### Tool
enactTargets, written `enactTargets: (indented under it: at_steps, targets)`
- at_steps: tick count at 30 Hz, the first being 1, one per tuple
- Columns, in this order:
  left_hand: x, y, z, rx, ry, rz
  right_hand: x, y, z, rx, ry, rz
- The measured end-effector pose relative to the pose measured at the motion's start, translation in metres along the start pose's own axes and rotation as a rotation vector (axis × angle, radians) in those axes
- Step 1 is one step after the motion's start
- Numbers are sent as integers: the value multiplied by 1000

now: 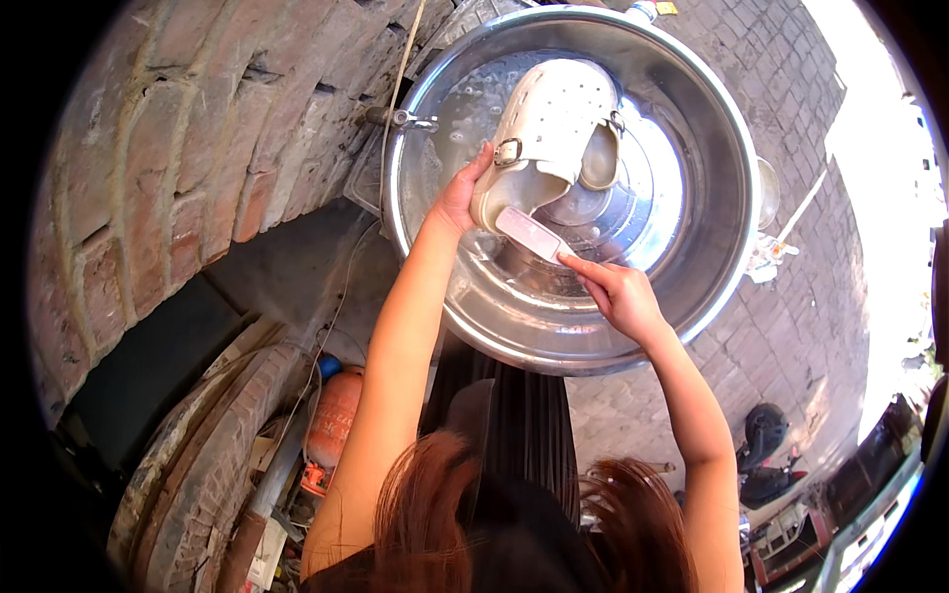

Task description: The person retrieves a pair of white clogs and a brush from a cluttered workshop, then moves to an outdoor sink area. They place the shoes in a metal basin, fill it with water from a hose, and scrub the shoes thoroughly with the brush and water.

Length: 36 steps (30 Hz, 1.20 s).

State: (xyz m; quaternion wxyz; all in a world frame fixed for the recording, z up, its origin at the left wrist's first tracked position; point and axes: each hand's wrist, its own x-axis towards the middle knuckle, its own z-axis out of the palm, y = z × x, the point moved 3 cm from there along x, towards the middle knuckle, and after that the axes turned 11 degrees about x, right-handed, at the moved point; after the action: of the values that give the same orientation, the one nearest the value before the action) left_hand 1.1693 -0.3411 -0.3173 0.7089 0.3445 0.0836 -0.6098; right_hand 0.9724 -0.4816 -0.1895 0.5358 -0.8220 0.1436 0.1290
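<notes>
A white clog (pixel 549 119) with small holes and metal buckles is tilted over a large shiny metal basin (pixel 583 341). My left hand (pixel 463 198) is closed on its left edge, near the heel end. In my right hand (pixel 623 296) is a pale pink brush (pixel 531 235) with a flat oblong back, its far end at the clog's heel opening. Its bristles are hidden from this view. A curved white piece (pixel 600 160) hangs beside the clog's right buckle; I cannot tell whether it is a strap or part of another shoe. Sudsy water (pixel 463 114) shows at the basin's left.
A metal tap (pixel 400 119) sticks out from the brick wall (pixel 188 148) over the basin's left rim. Below left are worn tyres (pixel 213 474) and an orange-red tank (pixel 334 420). Paving (pixel 791 247) runs along the right, with dark shoes (pixel 766 435) on it.
</notes>
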Motion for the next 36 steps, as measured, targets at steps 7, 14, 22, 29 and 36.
enactTargets:
  at_steps: [7,14,22,29,36]
  targets:
    - [-3,3,0,18,-45,-70,1,5,-14,-217,-154,56]
    - [0,11,1,48,-113,-83,4,-2,-10,-225,-112,-12]
    - [-3,3,7,-61,17,92,0,3,18,-177,194,26]
    - [-11,-8,11,-27,324,233,44,-16,42,-185,303,267]
    - [-19,-14,22,-17,387,188,56,-24,68,-96,364,329]
